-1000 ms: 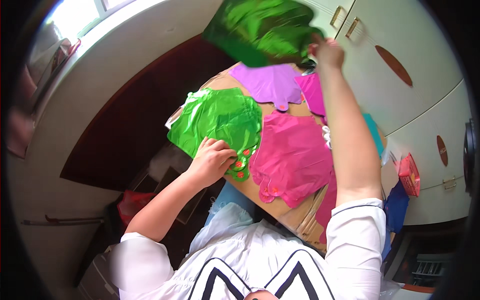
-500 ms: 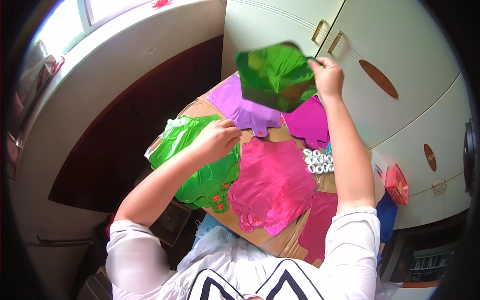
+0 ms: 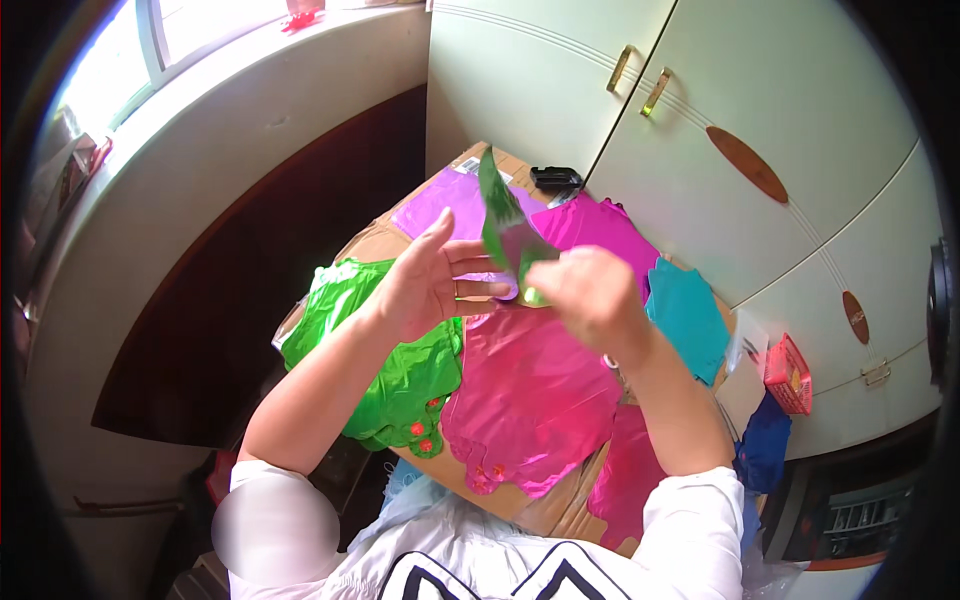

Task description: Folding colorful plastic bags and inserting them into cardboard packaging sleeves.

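A shiny green foil sheet (image 3: 505, 215), thin and seen nearly edge-on, rises from the fingers of my right hand (image 3: 597, 300), which are closed on its lower end. Facing it, my left hand (image 3: 425, 280) is spread open with nothing in it, close to the sheet. Below my left forearm lies a pile of green foil sheets (image 3: 405, 385) with scalloped edges and small red spots. A pink foil pile (image 3: 540, 390) sits at the middle, under both hands. Lilac sheets (image 3: 430, 207) and magenta sheets (image 3: 605, 228) lie beyond, partly hidden by my hands and the green sheet.
Everything rests on a cardboard surface (image 3: 368, 241). Teal sheets (image 3: 690, 322) and a deep-pink pile (image 3: 625, 478) are at the right, a black object (image 3: 556, 180) at the back. A red basket (image 3: 788, 377) stands near white cabinets (image 3: 800, 110). Blue fabric (image 3: 765, 445) hangs below it.
My right hand has brought the green sheet down and nearer, turning it edge-on. My left hand has opened and lifted toward it. The black object and teal sheets have come into sight.
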The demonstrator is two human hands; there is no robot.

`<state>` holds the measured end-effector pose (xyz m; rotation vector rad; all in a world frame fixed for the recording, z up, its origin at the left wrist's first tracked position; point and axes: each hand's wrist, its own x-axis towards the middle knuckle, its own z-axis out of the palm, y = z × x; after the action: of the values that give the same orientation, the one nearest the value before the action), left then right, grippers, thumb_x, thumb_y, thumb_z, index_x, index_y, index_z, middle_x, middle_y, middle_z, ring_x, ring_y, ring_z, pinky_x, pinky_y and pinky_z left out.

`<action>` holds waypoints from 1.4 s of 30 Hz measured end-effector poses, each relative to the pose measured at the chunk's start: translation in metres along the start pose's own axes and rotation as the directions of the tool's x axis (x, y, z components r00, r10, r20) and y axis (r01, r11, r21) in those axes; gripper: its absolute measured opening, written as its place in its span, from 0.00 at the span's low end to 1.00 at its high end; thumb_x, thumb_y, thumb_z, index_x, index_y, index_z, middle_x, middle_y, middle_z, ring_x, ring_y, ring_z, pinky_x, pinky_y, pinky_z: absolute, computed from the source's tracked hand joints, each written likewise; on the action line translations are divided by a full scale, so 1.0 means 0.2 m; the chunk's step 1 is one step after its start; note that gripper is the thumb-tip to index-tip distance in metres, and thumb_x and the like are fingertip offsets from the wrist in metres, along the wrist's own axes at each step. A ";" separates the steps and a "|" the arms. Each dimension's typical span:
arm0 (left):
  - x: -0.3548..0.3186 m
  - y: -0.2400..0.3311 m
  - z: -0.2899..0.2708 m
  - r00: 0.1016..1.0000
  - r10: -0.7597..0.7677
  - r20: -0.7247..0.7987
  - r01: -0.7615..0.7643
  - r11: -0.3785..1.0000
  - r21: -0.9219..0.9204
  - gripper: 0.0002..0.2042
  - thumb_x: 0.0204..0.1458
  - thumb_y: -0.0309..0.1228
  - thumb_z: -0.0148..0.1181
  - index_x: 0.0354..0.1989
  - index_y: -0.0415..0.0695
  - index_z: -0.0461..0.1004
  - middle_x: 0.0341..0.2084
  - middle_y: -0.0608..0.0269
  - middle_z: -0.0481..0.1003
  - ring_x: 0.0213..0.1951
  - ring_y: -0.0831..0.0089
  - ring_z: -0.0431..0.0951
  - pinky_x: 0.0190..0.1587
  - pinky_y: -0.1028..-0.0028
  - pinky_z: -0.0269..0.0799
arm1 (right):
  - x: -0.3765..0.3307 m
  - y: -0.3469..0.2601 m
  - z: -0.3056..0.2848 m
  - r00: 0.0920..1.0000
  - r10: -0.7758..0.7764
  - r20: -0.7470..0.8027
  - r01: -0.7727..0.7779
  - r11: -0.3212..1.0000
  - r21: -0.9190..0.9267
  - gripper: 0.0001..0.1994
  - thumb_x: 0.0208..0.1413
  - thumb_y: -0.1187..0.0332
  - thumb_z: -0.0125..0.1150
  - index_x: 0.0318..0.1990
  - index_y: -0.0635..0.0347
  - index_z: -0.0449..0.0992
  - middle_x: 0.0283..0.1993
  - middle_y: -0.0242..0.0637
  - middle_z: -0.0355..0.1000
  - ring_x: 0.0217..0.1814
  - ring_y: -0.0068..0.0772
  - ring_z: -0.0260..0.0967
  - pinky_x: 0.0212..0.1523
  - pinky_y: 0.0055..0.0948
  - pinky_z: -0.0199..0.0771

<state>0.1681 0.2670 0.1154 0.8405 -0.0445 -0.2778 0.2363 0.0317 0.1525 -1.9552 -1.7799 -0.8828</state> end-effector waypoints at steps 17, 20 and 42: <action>0.17 -0.24 -0.20 0.729 0.264 0.632 -0.513 -0.401 0.759 0.11 0.47 0.25 0.62 0.40 0.41 0.77 0.41 0.56 0.75 0.44 0.60 0.76 0.46 0.64 0.73 | 0.23 0.47 -0.25 0.819 0.114 -0.563 -0.364 0.861 -0.355 0.13 0.52 0.74 0.61 0.45 0.52 0.80 0.37 0.39 0.79 0.37 0.42 0.77 0.38 0.35 0.77; 0.29 -0.33 -0.32 0.783 0.127 0.609 -0.451 -0.558 0.697 0.12 0.48 0.28 0.60 0.42 0.41 0.77 0.44 0.57 0.74 0.46 0.61 0.75 0.48 0.65 0.73 | 0.34 0.32 -0.12 0.874 0.054 -0.483 -0.233 0.919 -0.319 0.16 0.47 0.76 0.60 0.46 0.55 0.80 0.35 0.37 0.79 0.37 0.40 0.76 0.43 0.36 0.76; 0.43 -0.30 -0.40 0.825 0.265 0.498 -0.472 -0.159 0.867 0.06 0.49 0.23 0.59 0.35 0.38 0.79 0.32 0.53 0.78 0.36 0.55 0.78 0.41 0.64 0.75 | -0.29 0.32 0.63 0.680 0.597 0.425 -0.733 0.546 0.407 0.07 0.57 0.72 0.58 0.41 0.63 0.79 0.29 0.37 0.78 0.31 0.19 0.73 0.34 0.24 0.74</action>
<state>0.2493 0.2641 0.0119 2.3077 -0.7614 0.4108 0.3250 0.0588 0.0300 -2.0997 -0.9991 0.1454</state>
